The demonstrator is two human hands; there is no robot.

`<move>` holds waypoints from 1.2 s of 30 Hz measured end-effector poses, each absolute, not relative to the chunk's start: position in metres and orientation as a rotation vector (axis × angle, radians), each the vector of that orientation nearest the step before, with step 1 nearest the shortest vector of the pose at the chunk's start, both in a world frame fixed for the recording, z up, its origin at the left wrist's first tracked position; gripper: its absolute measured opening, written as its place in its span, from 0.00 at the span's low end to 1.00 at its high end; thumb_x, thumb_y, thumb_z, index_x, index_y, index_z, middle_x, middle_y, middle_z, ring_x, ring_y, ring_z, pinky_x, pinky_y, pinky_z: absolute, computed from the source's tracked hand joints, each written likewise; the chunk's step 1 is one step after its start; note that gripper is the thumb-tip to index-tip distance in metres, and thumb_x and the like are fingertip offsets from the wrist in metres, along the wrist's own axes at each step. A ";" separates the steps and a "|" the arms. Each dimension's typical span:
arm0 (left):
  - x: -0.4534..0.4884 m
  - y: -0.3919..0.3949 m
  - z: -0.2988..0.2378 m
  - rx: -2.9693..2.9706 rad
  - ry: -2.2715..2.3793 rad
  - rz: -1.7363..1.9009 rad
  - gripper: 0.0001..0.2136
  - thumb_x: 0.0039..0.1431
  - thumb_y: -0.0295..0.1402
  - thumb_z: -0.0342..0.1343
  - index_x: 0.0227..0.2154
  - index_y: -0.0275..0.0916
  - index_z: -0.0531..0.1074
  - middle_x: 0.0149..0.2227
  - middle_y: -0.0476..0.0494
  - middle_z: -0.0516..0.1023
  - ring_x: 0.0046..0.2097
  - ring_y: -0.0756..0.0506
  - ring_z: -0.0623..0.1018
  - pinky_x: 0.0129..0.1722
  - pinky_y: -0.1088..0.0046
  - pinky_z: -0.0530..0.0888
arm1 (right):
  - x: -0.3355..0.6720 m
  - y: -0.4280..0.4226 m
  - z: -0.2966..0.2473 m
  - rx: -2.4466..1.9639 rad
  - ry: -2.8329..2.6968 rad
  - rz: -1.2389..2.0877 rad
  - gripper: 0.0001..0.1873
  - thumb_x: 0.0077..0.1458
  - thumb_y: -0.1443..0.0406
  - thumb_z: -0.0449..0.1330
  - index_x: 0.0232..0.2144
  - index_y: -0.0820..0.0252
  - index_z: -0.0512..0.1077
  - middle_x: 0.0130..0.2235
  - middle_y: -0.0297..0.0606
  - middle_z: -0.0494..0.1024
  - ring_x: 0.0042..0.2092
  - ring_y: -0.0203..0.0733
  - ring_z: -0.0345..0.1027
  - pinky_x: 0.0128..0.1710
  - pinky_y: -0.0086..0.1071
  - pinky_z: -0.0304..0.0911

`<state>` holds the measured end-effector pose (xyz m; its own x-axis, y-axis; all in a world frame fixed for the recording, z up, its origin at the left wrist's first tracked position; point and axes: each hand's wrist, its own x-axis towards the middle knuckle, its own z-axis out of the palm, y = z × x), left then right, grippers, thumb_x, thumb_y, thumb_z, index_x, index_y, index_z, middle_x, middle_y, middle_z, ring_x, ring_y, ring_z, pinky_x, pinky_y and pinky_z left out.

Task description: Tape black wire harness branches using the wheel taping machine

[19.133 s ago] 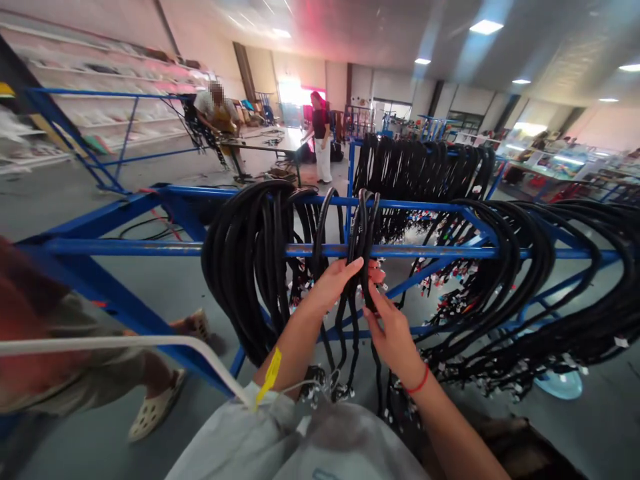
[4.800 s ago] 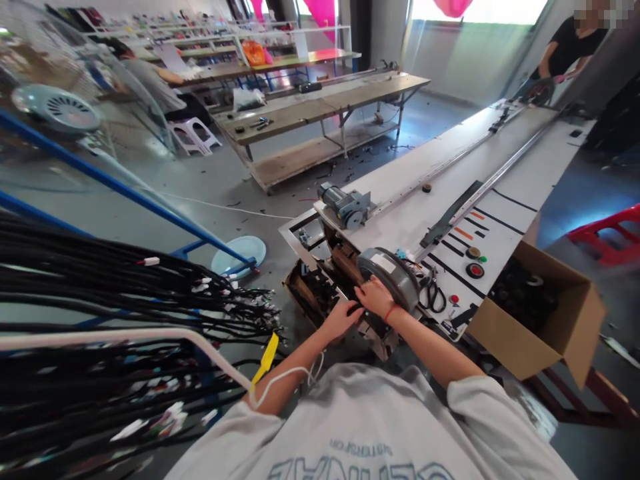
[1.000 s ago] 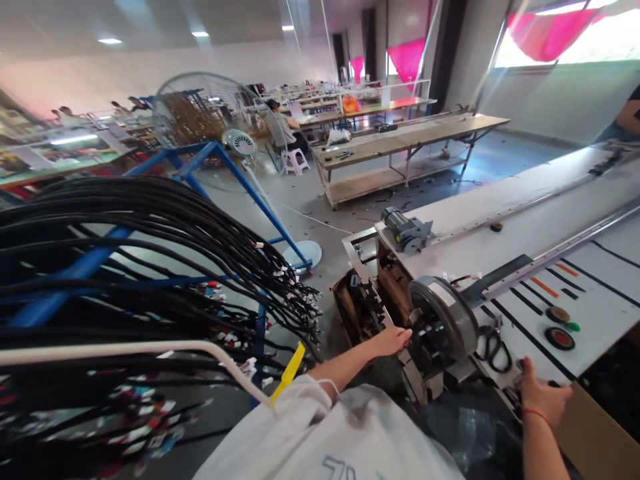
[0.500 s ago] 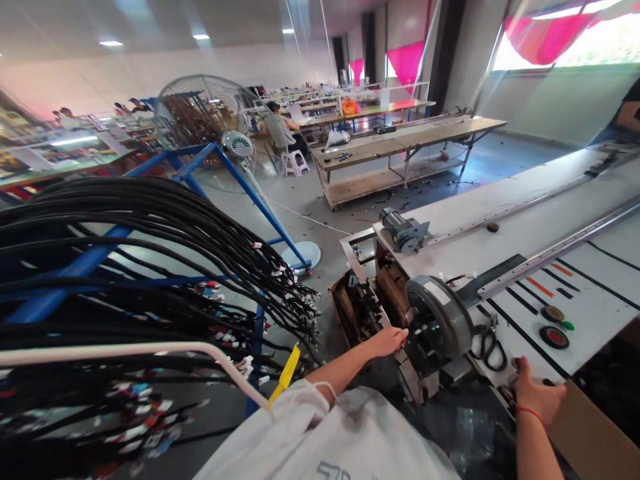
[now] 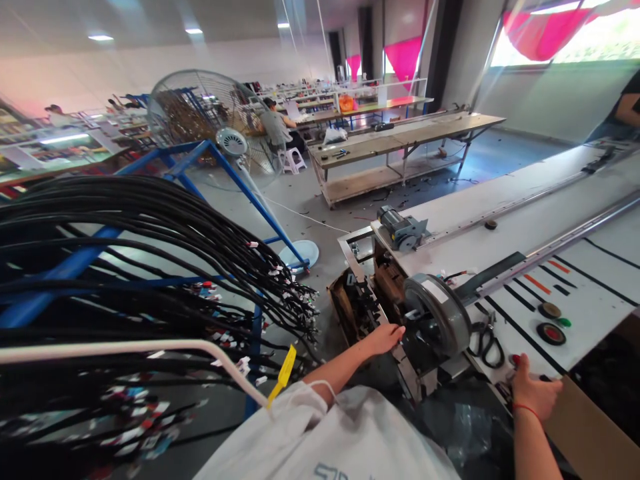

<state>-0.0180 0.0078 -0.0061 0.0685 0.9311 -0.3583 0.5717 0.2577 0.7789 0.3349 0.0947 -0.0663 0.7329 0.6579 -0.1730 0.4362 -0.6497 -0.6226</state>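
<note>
My left hand point(image 5: 384, 339) is closed beside the metal frame point(image 5: 387, 320) at the end of the long table, just left of a big grey wheel point(image 5: 440, 313). Its fingertips point toward the wheel's dark hub; whatever they pinch is too small or hidden to tell. My right hand point(image 5: 536, 395), with a red string at the wrist, is at the table's near edge. Its thumb is up against a small red button point(image 5: 515, 360), and its fingers are spread to the right. Black-handled scissors point(image 5: 487, 345) lie between the wheel and this hand.
Black cable bundles point(image 5: 150, 207) hang over a blue rack point(image 5: 240, 187) on my left. A motor point(image 5: 400, 228), tape rolls point(image 5: 553, 333) and dark and orange strips point(image 5: 537, 284) are on the white table point(image 5: 525, 233). A cardboard sheet point(image 5: 585, 433) stands at lower right. A large fan point(image 5: 233, 142) is behind.
The view has shifted slightly. The wheel's hub looks different, with a light part now showing. More of the red button shows by my right thumb. Both hands stay nearly in place.
</note>
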 end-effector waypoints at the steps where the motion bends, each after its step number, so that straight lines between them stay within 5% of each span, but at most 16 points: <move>1: -0.020 0.007 -0.006 1.421 1.599 0.494 0.18 0.66 0.37 0.40 0.26 0.36 0.69 0.25 0.49 0.68 0.30 0.49 0.68 0.34 0.74 0.65 | 0.334 0.094 -0.065 -2.368 -0.826 0.521 0.52 0.45 0.36 0.57 0.60 0.68 0.58 0.55 0.69 0.66 0.56 0.73 0.62 0.52 0.61 0.61; 7: -0.051 -0.017 -0.010 1.288 1.353 0.496 0.19 0.66 0.46 0.41 0.38 0.35 0.69 0.26 0.51 0.67 0.27 0.51 0.67 0.32 0.75 0.66 | 0.336 0.096 -0.069 -2.375 -0.823 0.512 0.54 0.39 0.37 0.63 0.58 0.68 0.60 0.53 0.69 0.68 0.54 0.76 0.64 0.50 0.61 0.62; 12: -0.060 -0.027 -0.021 1.344 1.473 0.559 0.26 0.65 0.53 0.39 0.32 0.35 0.71 0.24 0.52 0.64 0.27 0.52 0.64 0.30 0.76 0.64 | 0.338 0.098 -0.071 -2.344 -0.815 0.512 0.51 0.40 0.40 0.65 0.56 0.70 0.61 0.52 0.70 0.69 0.54 0.76 0.63 0.50 0.62 0.61; 26: -0.023 0.007 -0.027 1.322 1.527 0.689 0.23 0.63 0.50 0.38 0.26 0.38 0.66 0.22 0.52 0.64 0.27 0.50 0.65 0.30 0.73 0.63 | 0.339 0.099 -0.074 -2.338 -0.856 0.466 0.52 0.40 0.36 0.60 0.57 0.68 0.61 0.52 0.69 0.68 0.54 0.75 0.64 0.50 0.60 0.62; 36: -0.024 0.009 -0.039 1.106 1.527 0.720 0.37 0.43 0.72 0.38 0.25 0.38 0.66 0.18 0.55 0.56 0.22 0.51 0.58 0.24 0.73 0.56 | 0.329 0.093 -0.063 -2.308 -0.844 0.515 0.45 0.53 0.41 0.52 0.60 0.68 0.56 0.55 0.62 0.67 0.55 0.64 0.64 0.52 0.50 0.60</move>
